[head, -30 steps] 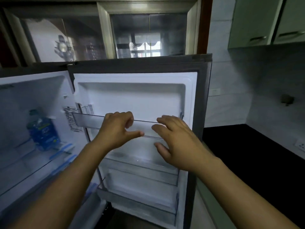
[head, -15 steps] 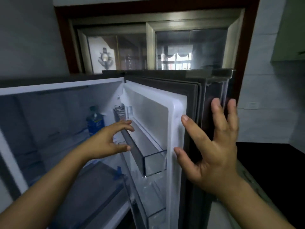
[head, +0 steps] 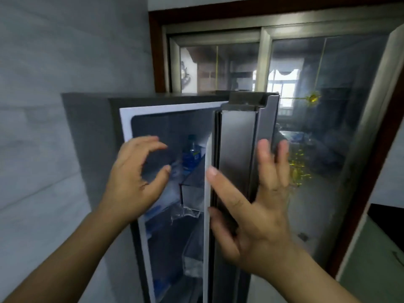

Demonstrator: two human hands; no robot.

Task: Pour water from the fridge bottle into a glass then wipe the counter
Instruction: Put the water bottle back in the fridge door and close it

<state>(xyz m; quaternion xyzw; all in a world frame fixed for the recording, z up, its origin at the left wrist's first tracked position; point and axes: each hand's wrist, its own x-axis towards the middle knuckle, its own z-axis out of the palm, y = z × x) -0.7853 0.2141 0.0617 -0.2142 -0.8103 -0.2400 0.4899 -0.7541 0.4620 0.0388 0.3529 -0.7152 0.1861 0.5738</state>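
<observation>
A blue-labelled water bottle (head: pixel 192 153) stands on a shelf deep inside the open fridge (head: pixel 91 136), partly hidden behind the door's white edge. My left hand (head: pixel 135 178) hovers in front of the fridge opening, fingers curved and apart, holding nothing. My right hand (head: pixel 255 206) lies flat against the grey fridge door (head: pixel 237 149), thumb on its inner edge and fingers on its outer face. No glass is in view.
The fridge door stands edge-on between my hands. A clear door bin (head: pixel 192 195) shows inside. Behind the fridge is a sliding glass window (head: pixel 317 132) in a dark red frame. A grey tiled wall (head: pixel 43 106) fills the left. A dark counter corner (head: pixel 387 219) shows at right.
The view has swung left, so the door now shows edge-on and the fridge interior looks narrower. My right hand stayed on the door; my left hand lifted and curled before the opening.
</observation>
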